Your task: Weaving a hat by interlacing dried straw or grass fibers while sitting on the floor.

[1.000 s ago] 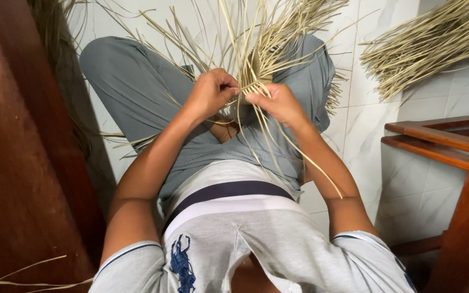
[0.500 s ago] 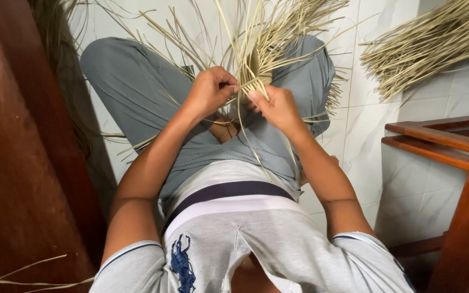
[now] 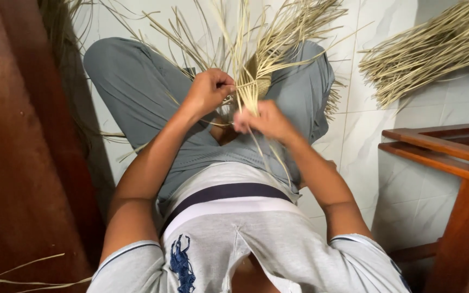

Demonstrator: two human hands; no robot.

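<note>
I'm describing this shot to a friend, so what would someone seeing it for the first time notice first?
First, the fan of pale straw strips spraying up from the lap at top centre, gripped at its woven base by the left hand and the right hand. Next, a loose bundle of the same strips lies on the white tiled floor at upper right, above a reddish wooden frame.

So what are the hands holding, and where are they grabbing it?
Both hands grip the bundle of pale straw strips at its woven middle: left hand beside it, right hand just below, pinching a few strips.
</note>
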